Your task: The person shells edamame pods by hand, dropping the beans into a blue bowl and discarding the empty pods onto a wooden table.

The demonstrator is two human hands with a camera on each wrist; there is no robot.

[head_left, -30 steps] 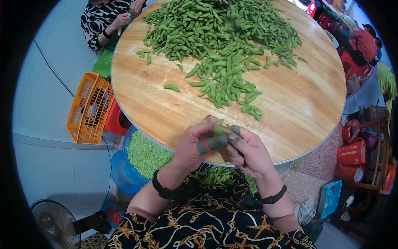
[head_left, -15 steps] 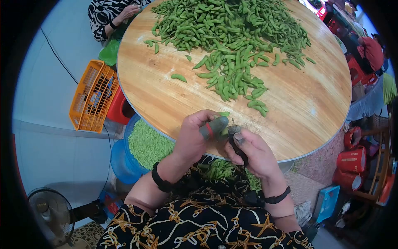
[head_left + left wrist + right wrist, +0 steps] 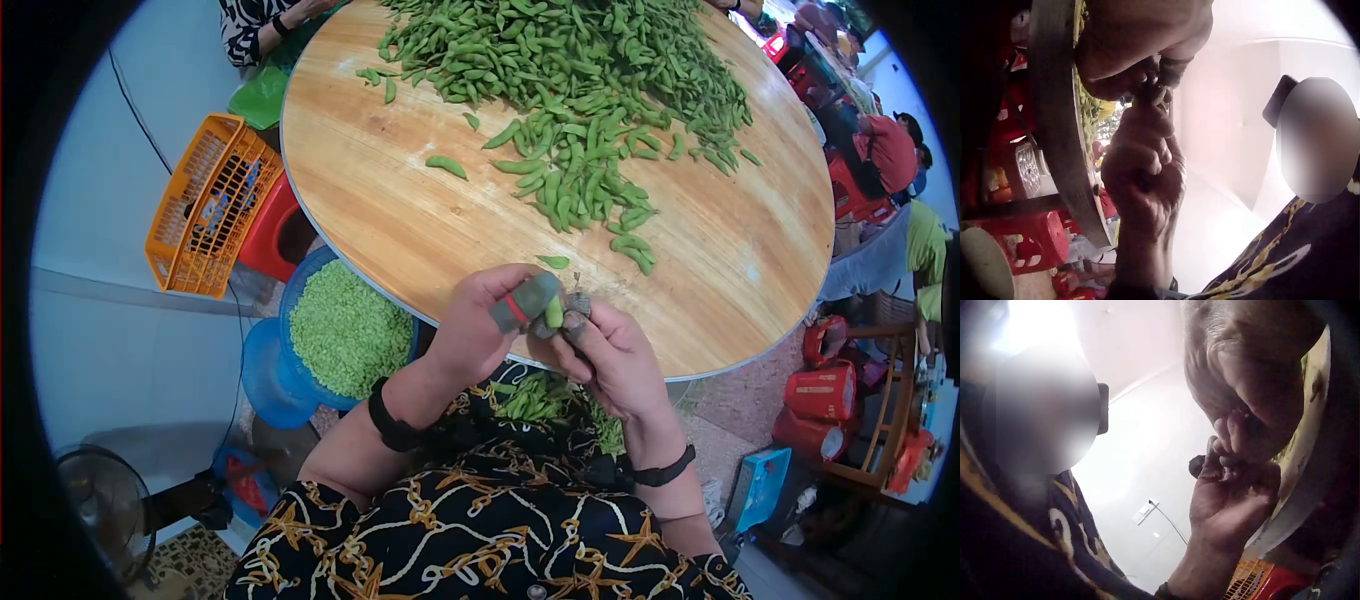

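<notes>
Now we see the left hand (image 3: 485, 322) pinching a green pod (image 3: 554, 311) over the near edge of the wooden table (image 3: 350, 175); the right hand (image 3: 622, 368) curls just beside it, its grip unclear to us. Beyond, we see heaped pods (image 3: 570, 60); leftward, a blue basin (image 3: 286, 325) of beans (image 3: 345, 330).

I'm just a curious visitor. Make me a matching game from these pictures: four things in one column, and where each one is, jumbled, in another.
Things
1. Large heap of green bean pods
2. Shelled pale-green beans
3. Single small green pod
4. Orange plastic lattice crate

Places
A. Where the fingertips of the left hand and right hand meet
B. Beside a red plastic stool
C. On the round wooden table
D. In a round blue plastic basin

Right pairs: 1-C, 2-D, 3-A, 4-B
</notes>
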